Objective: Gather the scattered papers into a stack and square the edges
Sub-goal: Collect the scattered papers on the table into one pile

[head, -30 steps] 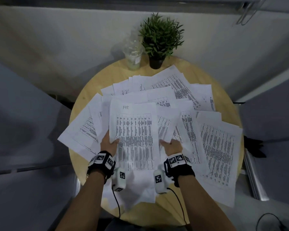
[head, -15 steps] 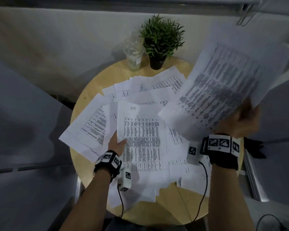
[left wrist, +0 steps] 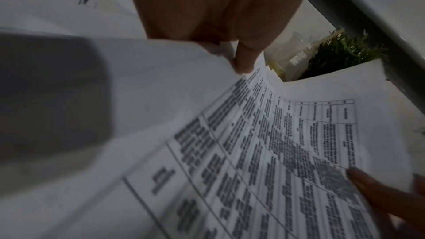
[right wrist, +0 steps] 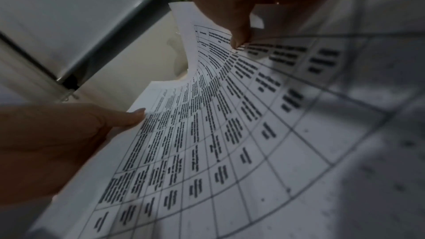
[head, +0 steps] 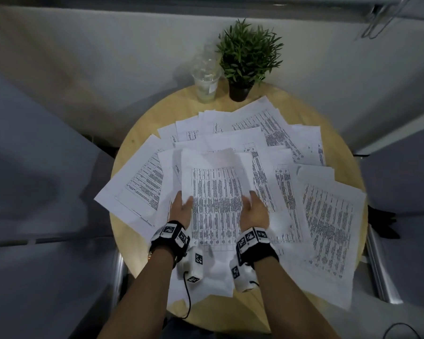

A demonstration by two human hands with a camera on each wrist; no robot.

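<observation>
Printed white sheets lie scattered over a round wooden table (head: 154,118). At the centre I hold a small stack of papers (head: 216,192), its top sheet a printed table. My left hand (head: 182,206) grips the stack's left edge and my right hand (head: 252,209) grips its right edge. In the left wrist view the left hand (left wrist: 241,61) pinches the sheets' edge with the thumb on top. The right wrist view shows the right hand (right wrist: 239,35) doing the same on the bowed stack (right wrist: 207,134). Loose sheets spread left (head: 137,189), right (head: 328,228) and far (head: 267,123).
A clear plastic cup (head: 206,79) and a small potted plant (head: 249,57) stand at the table's far edge, by the wall. Some sheets overhang the table's near and left rim. Grey seats (head: 34,192) flank the table on both sides.
Half a second ago my right hand held sheets raised at the right. Those sheets now lie on the centre stack, and the right hand grips its right edge again.
</observation>
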